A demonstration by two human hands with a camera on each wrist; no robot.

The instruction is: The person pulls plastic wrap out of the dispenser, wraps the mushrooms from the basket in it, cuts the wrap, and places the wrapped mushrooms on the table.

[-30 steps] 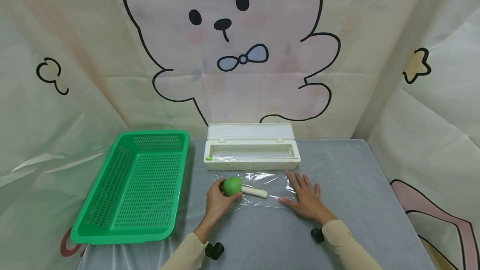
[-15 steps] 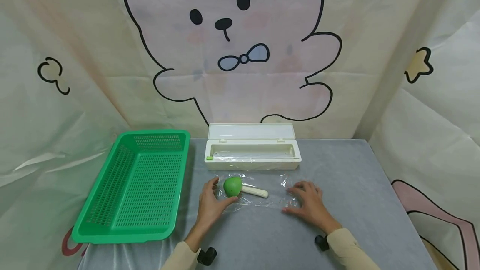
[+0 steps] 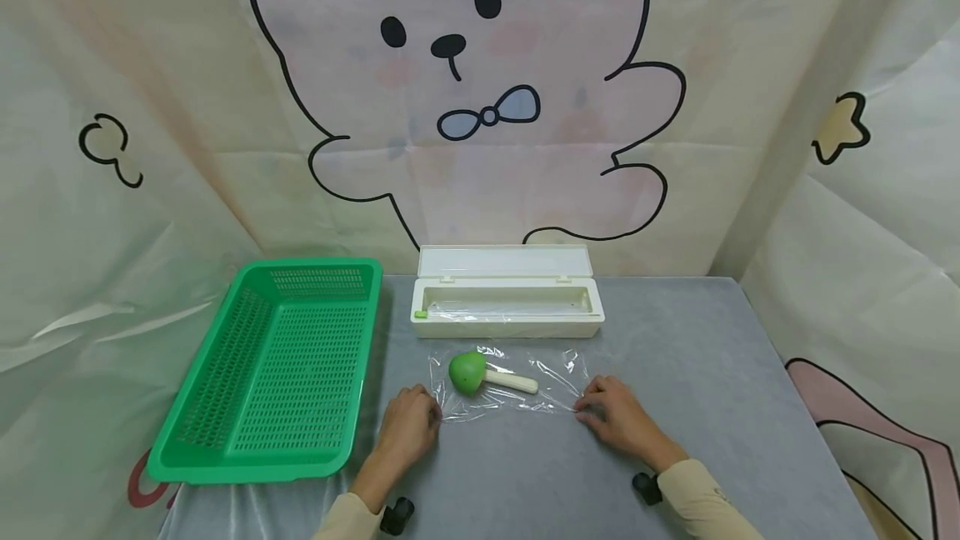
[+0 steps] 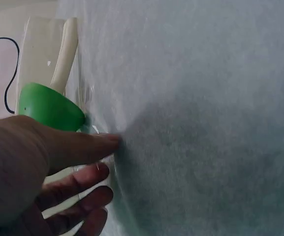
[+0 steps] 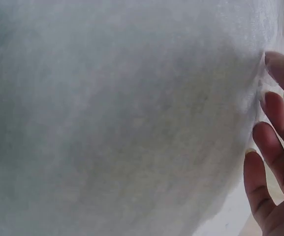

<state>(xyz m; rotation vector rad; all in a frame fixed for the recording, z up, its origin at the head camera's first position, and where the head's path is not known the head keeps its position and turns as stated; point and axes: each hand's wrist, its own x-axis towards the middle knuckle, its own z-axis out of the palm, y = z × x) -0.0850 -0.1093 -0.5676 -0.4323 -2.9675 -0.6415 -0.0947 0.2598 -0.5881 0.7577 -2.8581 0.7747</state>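
Note:
A sheet of clear plastic wrap (image 3: 558, 369) lies on the grey table in front of an open white wrap box (image 3: 506, 327). On the sheet lies a mushroom-shaped object with a green cap (image 3: 467, 372) and a pale stem (image 3: 512, 381) pointing right. My left hand (image 3: 408, 423) pinches the near left corner of the wrap; the left wrist view shows its thumb (image 4: 95, 145) and fingers around the film's edge, close to the green cap. At the near right corner, my right hand (image 3: 618, 415) pinches the wrap between thumb (image 5: 282, 71) and forefinger (image 5: 279, 115).
A green perforated basket (image 3: 168, 440) stands on the left of the table. The wrap box's lid (image 3: 506, 261) is raised at the back. Behind the table hangs a curtain (image 3: 750, 40) with a cartoon bear.
My left hand has let go of the green cap and moved left and nearer to the wrap's corner. My right hand, spread flat before, has curled its fingers at the right corner.

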